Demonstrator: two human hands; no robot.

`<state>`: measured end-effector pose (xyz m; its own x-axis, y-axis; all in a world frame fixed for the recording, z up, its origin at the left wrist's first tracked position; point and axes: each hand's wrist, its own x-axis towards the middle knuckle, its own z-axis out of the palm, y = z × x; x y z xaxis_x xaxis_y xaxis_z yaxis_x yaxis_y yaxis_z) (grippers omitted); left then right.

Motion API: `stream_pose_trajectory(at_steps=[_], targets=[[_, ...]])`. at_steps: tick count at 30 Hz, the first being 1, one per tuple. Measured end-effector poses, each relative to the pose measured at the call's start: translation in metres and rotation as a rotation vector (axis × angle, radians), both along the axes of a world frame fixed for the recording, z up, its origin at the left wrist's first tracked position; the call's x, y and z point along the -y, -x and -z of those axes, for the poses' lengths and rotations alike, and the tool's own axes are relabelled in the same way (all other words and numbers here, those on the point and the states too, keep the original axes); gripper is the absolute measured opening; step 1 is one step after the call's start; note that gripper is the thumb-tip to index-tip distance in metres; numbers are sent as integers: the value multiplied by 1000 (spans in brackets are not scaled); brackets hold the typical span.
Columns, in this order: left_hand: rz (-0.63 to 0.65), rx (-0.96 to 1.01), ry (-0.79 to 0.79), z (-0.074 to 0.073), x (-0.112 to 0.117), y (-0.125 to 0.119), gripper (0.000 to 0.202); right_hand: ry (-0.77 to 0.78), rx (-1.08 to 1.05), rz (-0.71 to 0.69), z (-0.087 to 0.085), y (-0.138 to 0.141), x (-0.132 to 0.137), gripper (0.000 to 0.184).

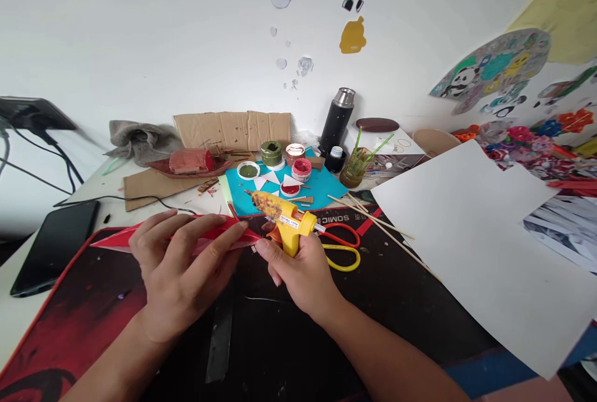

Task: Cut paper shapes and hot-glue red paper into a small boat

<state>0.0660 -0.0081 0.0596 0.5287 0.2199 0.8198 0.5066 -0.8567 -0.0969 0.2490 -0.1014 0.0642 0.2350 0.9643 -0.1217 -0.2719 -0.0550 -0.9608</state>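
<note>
My right hand [298,271] is wrapped round the handle of a yellow hot glue gun [282,212], whose crusted nozzle points up and to the left. My left hand [180,265] lies on a folded red paper shape [140,237], fingers stretched along its top and pinching it. The red paper's pointed right end reaches almost to the glue gun. Both hands are over a black and red desk mat [93,315].
Red and yellow scissors [342,246] lie right of the gun. Thin wooden sticks [377,224] and a large white sheet [480,246] are at the right. Behind are paint pots [289,162] on teal paper, a black flask [336,121] and cardboard [233,129]. A black phone [56,243] lies left.
</note>
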Motion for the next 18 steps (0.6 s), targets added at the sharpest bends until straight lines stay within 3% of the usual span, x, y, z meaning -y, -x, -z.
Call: stream_pose_trajectory(at_steps=[18], targets=[[-10,-13,84,0,2,-4,53,-73,-56,62,3,5,0,37]])
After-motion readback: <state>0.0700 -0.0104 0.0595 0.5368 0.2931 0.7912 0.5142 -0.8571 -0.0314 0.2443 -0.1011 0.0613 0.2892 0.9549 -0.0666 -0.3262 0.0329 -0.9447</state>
